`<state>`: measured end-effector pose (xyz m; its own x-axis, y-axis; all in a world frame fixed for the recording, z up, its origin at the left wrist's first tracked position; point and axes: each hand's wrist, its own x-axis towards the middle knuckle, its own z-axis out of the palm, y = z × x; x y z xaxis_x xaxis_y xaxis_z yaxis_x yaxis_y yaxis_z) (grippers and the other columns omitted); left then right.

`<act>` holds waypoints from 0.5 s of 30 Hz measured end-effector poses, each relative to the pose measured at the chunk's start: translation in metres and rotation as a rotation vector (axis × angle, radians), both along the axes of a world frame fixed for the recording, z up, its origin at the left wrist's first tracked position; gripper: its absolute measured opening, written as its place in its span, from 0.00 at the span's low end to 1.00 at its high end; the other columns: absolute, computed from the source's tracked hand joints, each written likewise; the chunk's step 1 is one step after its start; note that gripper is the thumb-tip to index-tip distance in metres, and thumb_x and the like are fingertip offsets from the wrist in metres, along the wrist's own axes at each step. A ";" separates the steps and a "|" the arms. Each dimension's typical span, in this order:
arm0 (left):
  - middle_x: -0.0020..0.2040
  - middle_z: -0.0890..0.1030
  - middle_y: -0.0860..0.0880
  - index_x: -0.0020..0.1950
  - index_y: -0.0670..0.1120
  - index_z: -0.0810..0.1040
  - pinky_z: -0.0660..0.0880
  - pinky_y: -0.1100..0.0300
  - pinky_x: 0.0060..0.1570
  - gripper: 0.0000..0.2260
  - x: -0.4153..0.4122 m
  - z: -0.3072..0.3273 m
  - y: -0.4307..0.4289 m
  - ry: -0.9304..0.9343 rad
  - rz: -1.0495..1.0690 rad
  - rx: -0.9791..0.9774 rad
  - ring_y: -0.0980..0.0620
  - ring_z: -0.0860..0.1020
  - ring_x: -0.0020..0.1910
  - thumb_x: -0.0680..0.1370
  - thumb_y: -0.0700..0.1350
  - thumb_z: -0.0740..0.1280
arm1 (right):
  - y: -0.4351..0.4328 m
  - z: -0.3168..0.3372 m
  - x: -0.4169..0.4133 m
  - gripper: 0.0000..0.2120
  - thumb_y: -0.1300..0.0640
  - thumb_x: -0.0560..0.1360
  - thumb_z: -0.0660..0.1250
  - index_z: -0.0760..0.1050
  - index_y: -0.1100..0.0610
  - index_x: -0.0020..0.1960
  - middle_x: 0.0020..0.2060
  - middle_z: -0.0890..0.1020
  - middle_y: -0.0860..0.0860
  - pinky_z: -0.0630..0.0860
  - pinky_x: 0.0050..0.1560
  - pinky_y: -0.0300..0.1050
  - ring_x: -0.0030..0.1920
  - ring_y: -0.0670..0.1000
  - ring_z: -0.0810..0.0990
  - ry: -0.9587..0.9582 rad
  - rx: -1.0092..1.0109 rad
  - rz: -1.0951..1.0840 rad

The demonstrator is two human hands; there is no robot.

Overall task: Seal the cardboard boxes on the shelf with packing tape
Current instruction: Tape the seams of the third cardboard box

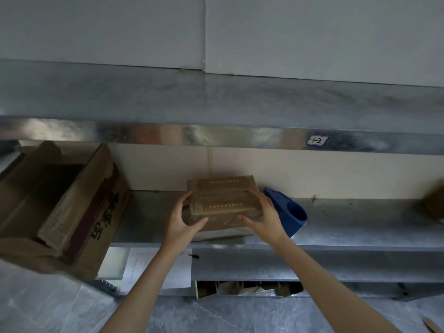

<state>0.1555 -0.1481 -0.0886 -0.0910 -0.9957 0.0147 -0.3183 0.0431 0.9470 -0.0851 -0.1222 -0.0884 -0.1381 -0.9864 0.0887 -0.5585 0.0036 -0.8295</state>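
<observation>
Head view: with left hand [179,222] and right hand [266,217] curled round opposite ends of small cardboard box [223,195] on metal shelf [360,219], hold flaps flush, seam closed, before taking blue tape dispenser [290,212] just beside.

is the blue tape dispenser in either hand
No, the blue tape dispenser lies on the shelf while the left hand and right hand grip the small box.

Left carton [72,212] and right box [436,207] run off the edges.
</observation>
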 end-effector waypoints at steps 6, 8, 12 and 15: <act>0.68 0.71 0.55 0.74 0.55 0.67 0.67 0.60 0.65 0.35 0.008 0.025 -0.006 0.005 -0.011 -0.060 0.57 0.68 0.67 0.71 0.43 0.78 | 0.002 0.018 0.012 0.33 0.49 0.67 0.78 0.67 0.40 0.68 0.65 0.73 0.48 0.71 0.65 0.47 0.63 0.45 0.71 -0.028 -0.076 -0.050; 0.69 0.71 0.56 0.74 0.55 0.67 0.65 0.63 0.63 0.36 0.010 0.035 -0.010 -0.022 -0.007 -0.102 0.58 0.68 0.66 0.70 0.45 0.79 | 0.003 0.031 0.015 0.34 0.49 0.68 0.79 0.68 0.43 0.69 0.64 0.73 0.48 0.71 0.65 0.45 0.62 0.44 0.71 -0.021 -0.109 -0.060; 0.67 0.70 0.58 0.73 0.57 0.66 0.66 0.60 0.64 0.35 0.008 0.058 -0.015 -0.045 -0.029 -0.179 0.59 0.69 0.65 0.70 0.48 0.79 | 0.007 0.060 0.013 0.34 0.49 0.68 0.78 0.67 0.46 0.70 0.65 0.72 0.49 0.69 0.64 0.43 0.63 0.46 0.71 0.003 -0.150 -0.087; 0.67 0.70 0.58 0.73 0.57 0.66 0.66 0.59 0.64 0.35 0.000 0.074 -0.017 -0.050 -0.055 -0.220 0.60 0.69 0.64 0.70 0.49 0.79 | 0.010 0.076 0.005 0.34 0.48 0.68 0.77 0.67 0.46 0.70 0.66 0.72 0.49 0.70 0.66 0.46 0.63 0.46 0.71 0.019 -0.171 -0.107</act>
<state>0.1552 -0.1655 -0.0144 -0.1514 -0.9625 0.2252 -0.3560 0.2656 0.8959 -0.0799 -0.1118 -0.0124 -0.2378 -0.9367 0.2569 -0.5778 -0.0762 -0.8126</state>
